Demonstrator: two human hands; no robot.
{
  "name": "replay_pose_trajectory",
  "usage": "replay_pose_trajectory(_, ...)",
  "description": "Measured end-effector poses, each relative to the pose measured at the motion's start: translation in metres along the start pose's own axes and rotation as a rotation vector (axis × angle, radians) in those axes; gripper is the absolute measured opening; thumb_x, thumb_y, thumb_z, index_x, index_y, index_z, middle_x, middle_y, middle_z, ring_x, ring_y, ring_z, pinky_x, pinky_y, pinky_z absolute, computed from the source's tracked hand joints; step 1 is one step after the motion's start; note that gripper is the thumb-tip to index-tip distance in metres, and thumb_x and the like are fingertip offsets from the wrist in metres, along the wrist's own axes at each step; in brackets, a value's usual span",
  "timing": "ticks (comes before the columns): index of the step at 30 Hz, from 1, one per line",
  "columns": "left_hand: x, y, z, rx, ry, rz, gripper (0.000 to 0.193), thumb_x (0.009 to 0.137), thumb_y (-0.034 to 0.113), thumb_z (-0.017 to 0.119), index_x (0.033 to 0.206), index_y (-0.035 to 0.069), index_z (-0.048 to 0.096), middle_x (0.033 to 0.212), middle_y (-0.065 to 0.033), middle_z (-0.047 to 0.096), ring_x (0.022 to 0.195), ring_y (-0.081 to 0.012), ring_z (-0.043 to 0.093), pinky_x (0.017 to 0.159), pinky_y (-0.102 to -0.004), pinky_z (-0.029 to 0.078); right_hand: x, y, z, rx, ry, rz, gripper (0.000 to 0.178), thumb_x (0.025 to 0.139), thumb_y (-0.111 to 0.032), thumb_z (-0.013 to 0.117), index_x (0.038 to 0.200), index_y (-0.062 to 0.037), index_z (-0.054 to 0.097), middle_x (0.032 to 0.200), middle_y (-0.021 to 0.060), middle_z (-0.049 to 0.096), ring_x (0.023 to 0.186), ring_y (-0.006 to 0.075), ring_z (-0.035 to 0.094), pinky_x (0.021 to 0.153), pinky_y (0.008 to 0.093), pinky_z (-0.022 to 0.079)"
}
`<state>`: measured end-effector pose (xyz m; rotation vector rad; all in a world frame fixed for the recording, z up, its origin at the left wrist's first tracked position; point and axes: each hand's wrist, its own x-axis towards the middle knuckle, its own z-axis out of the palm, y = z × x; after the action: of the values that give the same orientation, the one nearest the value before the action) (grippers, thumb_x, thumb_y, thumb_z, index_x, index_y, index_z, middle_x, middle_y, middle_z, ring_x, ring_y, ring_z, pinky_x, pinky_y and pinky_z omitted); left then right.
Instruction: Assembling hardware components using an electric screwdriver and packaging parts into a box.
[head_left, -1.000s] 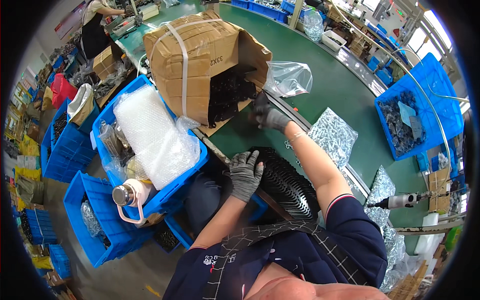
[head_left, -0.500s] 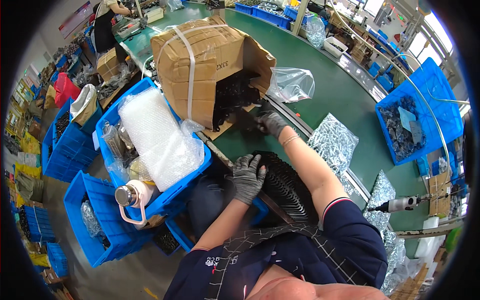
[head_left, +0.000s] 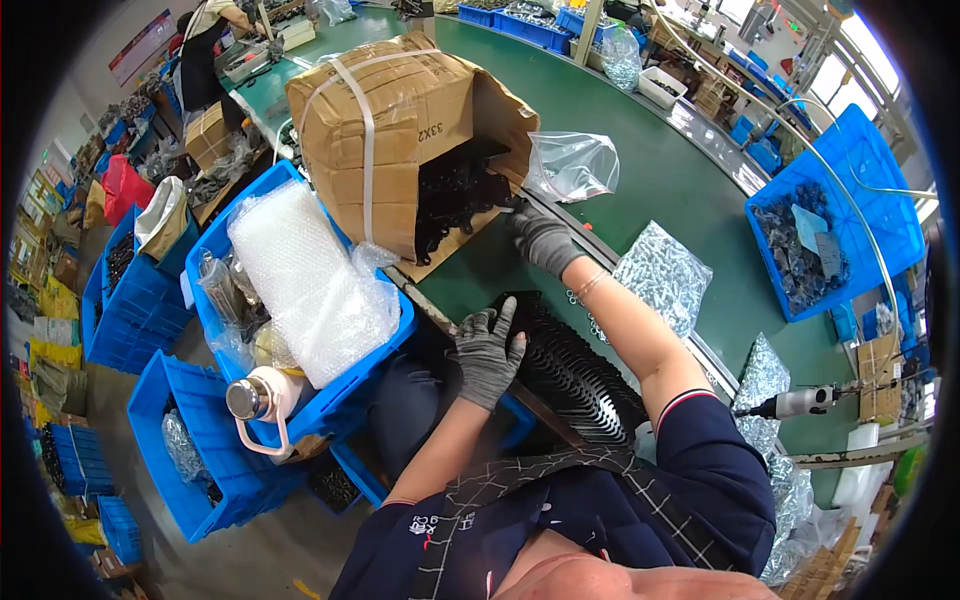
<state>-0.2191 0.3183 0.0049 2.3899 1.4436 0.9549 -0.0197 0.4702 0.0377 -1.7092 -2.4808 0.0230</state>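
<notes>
My left hand, in a grey knit glove, lies at the left end of a row of nested black ribbed parts, with its fingers spread. My right hand, gloved too, is by the right edge of a cardboard box's opening. Its fingers are curled, and what they hold, if anything, is hidden. The tan cardboard box lies tipped on the green worktop, its mouth toward me. Dark parts fill the opening in a jumble.
A blue crate with bubble wrap and a pink-and-steel flask stands left. A clear bag of shiny screws lies to the right of my right arm. Beyond it are a blue bin and a power driver. Another person works far left.
The whole view has shifted slightly, the box appearing further left. The dark blur beside my right hand is gone. My left hand's fingers have spread a little.
</notes>
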Motion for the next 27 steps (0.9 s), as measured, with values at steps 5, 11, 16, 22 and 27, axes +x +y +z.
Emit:
replay_pose_trajectory(5,0.0,0.001,0.007,-0.004,0.018,-0.01,0.052,0.083,0.036,0.059,0.129,0.013,0.058,0.118,-0.0185,0.055,0.112,-0.0358,0.049,0.099,-0.0498,0.035,0.016,0.026,0.011,-0.165,0.422,0.018,0.055,0.081,-0.034,0.064,0.128,-0.007,0.052,0.12,0.021,0.06,0.107,0.0426,0.057,0.095,0.0469,0.045)
replay_pose_trajectory(11,-0.004,-0.004,0.004,-0.009,0.037,-0.023,0.051,0.083,0.036,0.06,0.128,0.011,0.058,0.118,-0.0188,0.055,0.112,-0.0353,0.049,0.099,-0.0498,0.035,0.025,-0.021,-0.022,0.051,-0.023,0.556,0.048,0.084,-0.034,0.061,0.123,-0.0061,0.055,0.117,0.0213,0.061,0.109,0.0377,0.059,0.093,0.0452,0.047)
replay_pose_trajectory(16,0.0,0.001,0.006,-0.048,0.044,-0.011,0.05,0.082,0.035,0.061,0.126,0.01,0.06,0.117,-0.0183,0.055,0.111,-0.035,0.05,0.099,-0.0495,0.035,0.02,-0.005,0.019,-0.021,-0.079,0.547,0.044,0.082,-0.036,0.062,0.114,-0.0067,0.061,0.108,0.0182,0.065,0.102,0.0343,0.062,0.085,0.0442,0.05)
replay_pose_trajectory(22,-0.006,-0.007,0.008,-0.037,0.089,-0.012,0.05,0.08,0.034,0.065,0.123,0.009,0.061,0.118,-0.0175,0.055,0.111,-0.0349,0.05,0.098,-0.0491,0.036,-0.014,-0.008,0.0,-0.055,-0.123,0.374,0.033,0.08,-0.033,0.062,0.105,-0.01,0.065,0.094,0.0149,0.068,0.087,0.0351,0.066,0.078,0.0442,0.052)
replay_pose_trajectory(27,-0.003,-0.004,0.01,-0.124,0.153,-0.021,0.047,0.077,0.032,0.069,0.114,0.005,0.062,0.119,-0.0177,0.054,0.112,-0.0351,0.05,0.097,-0.0496,0.037,-0.022,0.01,-0.007,0.015,-0.22,0.32,0.029,0.079,-0.027,0.066,0.103,-0.0103,0.064,0.083,0.0123,0.067,0.076,0.0346,0.065,0.074,0.0412,0.053)
